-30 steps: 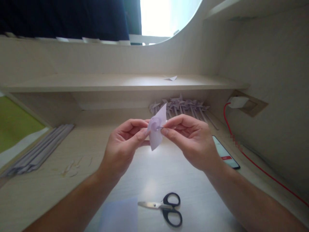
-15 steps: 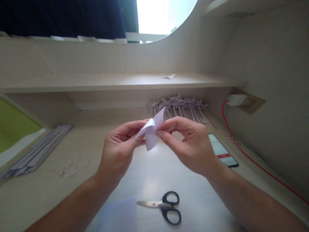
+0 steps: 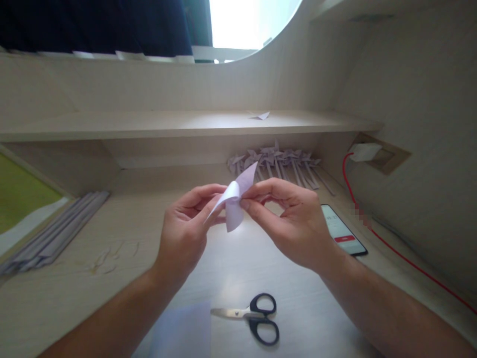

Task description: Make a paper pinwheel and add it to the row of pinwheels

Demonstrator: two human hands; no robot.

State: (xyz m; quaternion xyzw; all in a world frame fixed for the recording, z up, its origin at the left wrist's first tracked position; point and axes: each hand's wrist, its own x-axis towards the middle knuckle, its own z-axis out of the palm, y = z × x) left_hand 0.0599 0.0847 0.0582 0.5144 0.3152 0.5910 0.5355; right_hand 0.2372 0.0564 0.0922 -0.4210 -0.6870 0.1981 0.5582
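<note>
A pale lilac paper pinwheel (image 3: 234, 214) with curled blades is held in the air between both hands. My left hand (image 3: 188, 221) grips its left side, some of the fingers lying behind the paper. On the other side, the thumb and forefinger of my right hand (image 3: 290, 219) pinch at the pinwheel's centre; whatever is between those fingertips is too small to make out. Below the hands, black-handled scissors (image 3: 257, 314) lie on the desk with the blades pointing left. Beside their tip is a sheet of pale paper (image 3: 182, 330).
Finished paper pinwheels on sticks (image 3: 276, 158) lie in a heap under the shelf (image 3: 167, 122). Rolled paper sticks (image 3: 63, 228) are stacked at left, near small scraps (image 3: 106, 258). A phone (image 3: 345, 233) and a red cable (image 3: 410, 263) are at right. A folded paper piece (image 3: 264, 116) sits on the shelf.
The hands and pinwheel have hardly moved; the pinwheel is turned very slightly. The whole view has shifted a little.
</note>
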